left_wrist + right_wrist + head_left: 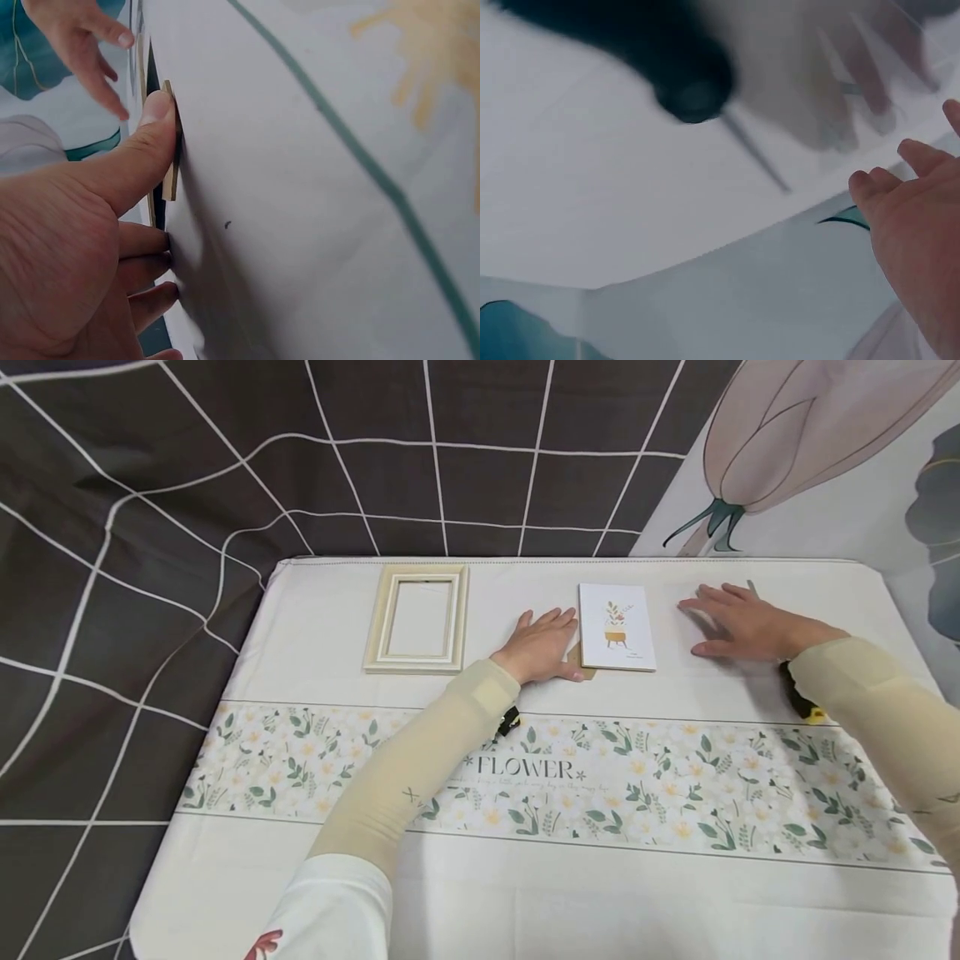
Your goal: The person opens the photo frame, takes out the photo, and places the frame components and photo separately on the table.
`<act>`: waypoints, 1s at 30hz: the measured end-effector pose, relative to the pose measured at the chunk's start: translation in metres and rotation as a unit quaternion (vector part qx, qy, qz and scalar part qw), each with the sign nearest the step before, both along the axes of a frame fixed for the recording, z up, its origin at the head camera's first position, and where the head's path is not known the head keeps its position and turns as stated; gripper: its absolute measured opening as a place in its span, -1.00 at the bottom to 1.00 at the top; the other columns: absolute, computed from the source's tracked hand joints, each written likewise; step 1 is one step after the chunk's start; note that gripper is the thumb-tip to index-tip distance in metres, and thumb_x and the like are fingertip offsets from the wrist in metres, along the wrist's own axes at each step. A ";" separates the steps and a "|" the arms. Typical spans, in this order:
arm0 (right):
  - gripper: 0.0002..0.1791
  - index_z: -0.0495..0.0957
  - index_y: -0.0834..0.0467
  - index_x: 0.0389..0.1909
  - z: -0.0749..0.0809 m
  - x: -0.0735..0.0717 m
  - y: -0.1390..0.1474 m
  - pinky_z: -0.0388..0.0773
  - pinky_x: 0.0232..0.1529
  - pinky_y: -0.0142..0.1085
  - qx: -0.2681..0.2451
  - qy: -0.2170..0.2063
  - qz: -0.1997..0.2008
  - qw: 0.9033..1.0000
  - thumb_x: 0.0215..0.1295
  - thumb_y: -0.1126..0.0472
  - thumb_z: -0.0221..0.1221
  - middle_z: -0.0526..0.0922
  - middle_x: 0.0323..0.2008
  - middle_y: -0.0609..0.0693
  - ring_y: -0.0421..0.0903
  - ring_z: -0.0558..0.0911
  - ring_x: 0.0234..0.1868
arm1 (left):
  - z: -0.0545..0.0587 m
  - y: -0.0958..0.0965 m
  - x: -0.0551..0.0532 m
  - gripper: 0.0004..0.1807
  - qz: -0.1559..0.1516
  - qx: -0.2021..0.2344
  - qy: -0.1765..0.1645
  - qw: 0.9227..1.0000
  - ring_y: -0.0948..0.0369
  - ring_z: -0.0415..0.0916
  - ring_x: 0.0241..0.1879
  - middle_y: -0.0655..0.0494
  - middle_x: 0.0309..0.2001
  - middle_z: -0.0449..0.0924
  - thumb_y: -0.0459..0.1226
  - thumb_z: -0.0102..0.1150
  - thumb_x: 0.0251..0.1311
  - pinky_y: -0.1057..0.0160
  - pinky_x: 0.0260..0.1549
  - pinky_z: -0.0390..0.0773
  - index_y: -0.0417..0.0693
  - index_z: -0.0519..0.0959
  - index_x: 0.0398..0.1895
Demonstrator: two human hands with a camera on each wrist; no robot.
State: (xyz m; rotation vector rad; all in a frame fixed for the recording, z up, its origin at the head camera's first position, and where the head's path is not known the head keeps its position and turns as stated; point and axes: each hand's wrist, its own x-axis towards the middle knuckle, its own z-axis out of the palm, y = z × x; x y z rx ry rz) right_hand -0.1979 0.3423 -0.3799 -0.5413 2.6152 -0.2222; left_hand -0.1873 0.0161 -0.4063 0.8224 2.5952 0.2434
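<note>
My left hand lies at the left edge of a white card or panel printed with a potted plant. Its fingers are extended and its thumb touches a brown board piece that sticks out from under the panel. My right hand hovers low over the tabletop with spread fingers, right of the panel. Beneath it a glossy, see-through sheet reflects the fingers. A dark-handled tool with a thin metal shaft, probably a screwdriver, lies close by, blurred.
A cream picture frame lies flat at the back left of the white table. Across the cloth runs a floral band lettered FLOWER. A dark gridded curtain hangs behind the table, and a flower-printed one stands at the right.
</note>
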 end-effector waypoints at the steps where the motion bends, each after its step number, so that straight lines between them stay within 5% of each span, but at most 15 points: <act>1: -0.08 0.07 0.21 0.53 0.002 0.000 -0.004 -0.23 0.36 0.46 -0.009 0.005 0.005 1.000 0.34 -0.09 0.28 -0.12 0.52 0.47 0.58 -0.18 0.46 | 0.001 0.000 0.000 0.08 0.000 -0.001 -0.001 1.000 0.10 -0.26 0.60 0.07 0.63 -0.21 0.25 0.20 0.22 -0.11 0.51 -0.29 -0.13 0.01 0.61; 9: -0.02 0.07 0.15 0.57 0.018 -0.005 -0.061 -0.18 0.42 0.38 -0.063 0.021 0.064 0.996 0.29 -0.11 0.33 -0.12 0.55 0.40 0.51 -0.16 0.50 | 0.003 0.001 0.000 0.06 0.001 -0.015 -0.009 1.000 0.11 -0.27 0.60 0.08 0.63 -0.22 0.24 0.19 0.24 -0.09 0.51 -0.27 -0.11 -0.01 0.61; 17: 0.01 0.03 0.12 0.59 0.018 -0.009 -0.110 -0.13 0.43 0.36 -0.044 0.006 0.096 0.994 0.28 -0.13 0.33 -0.15 0.57 0.37 0.46 -0.18 0.52 | 0.006 0.004 -0.003 0.08 -0.007 -0.010 -0.020 1.000 0.08 -0.29 0.60 0.03 0.63 -0.23 0.23 0.20 0.24 -0.10 0.51 -0.15 -0.15 -0.02 0.61; 30: 0.06 -0.03 0.21 0.59 0.007 -0.011 -0.136 -0.09 0.47 0.27 -0.026 -0.009 0.100 0.995 0.28 -0.14 0.32 -0.20 0.58 0.32 0.37 -0.20 0.55 | 0.006 0.005 0.003 0.13 0.031 -0.031 -0.007 0.999 0.10 -0.29 0.60 0.01 0.63 -0.23 0.27 0.19 0.20 -0.14 0.50 -0.17 -0.17 -0.05 0.61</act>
